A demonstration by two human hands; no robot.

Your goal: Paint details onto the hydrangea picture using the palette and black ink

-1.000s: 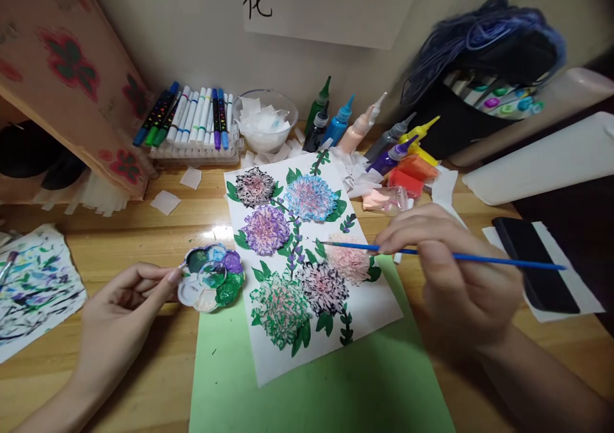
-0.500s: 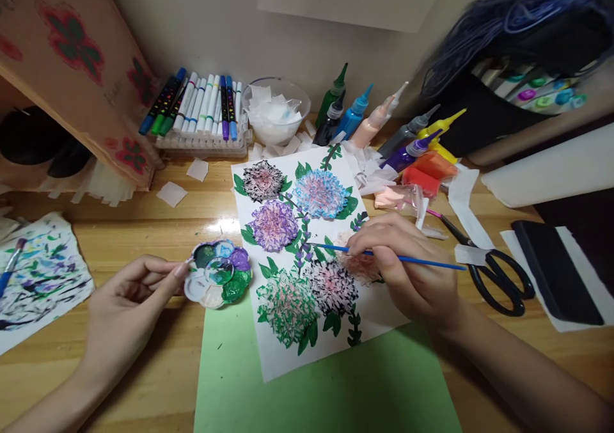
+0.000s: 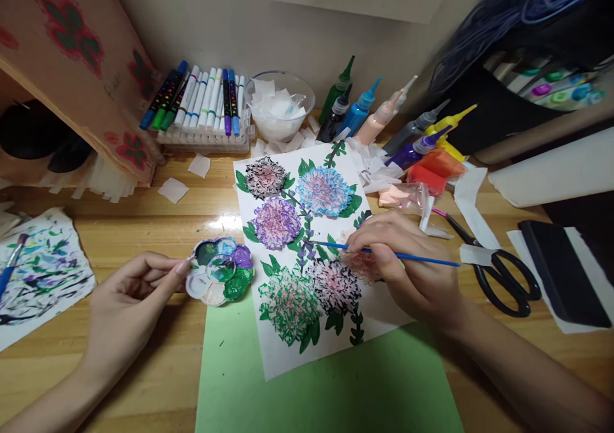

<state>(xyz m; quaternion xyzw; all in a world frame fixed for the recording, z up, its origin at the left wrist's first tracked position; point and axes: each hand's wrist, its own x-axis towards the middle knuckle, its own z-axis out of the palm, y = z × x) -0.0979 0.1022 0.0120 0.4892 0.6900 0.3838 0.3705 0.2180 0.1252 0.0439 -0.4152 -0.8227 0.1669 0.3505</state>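
Note:
Between thumb and fingers my left hand [image 3: 139,295] pinches the rim of a flower-shaped paint palette [image 3: 197,286] with green, purple, blue and pale paint in its wells. My right hand [image 3: 400,270] grips a thin blue paintbrush [image 3: 422,258], its tip at the dark stem in the middle of the white paper [image 3: 384,318]. Textured flowers cover that paper: a purple one [image 3: 277,223], a blue one [image 3: 324,191], a green one [image 3: 288,305] and black-edged ones. A pinkish flower [image 3: 364,267] is partly hidden by my right hand. Under the paper lies a green sheet [image 3: 326,394].
Markers [image 3: 206,100] on a clear rack, a glass bowl [image 3: 281,116] of paper scraps and several paint bottles [image 3: 359,110] line the back. Black scissors [image 3: 503,283] lie right. At left, another brush [image 3: 12,263] rests on a paint-smeared sheet [image 3: 52,292].
The view has shifted slightly, so most things appear a little further right. The brush tip stays near the central stem, and both hands keep their holds.

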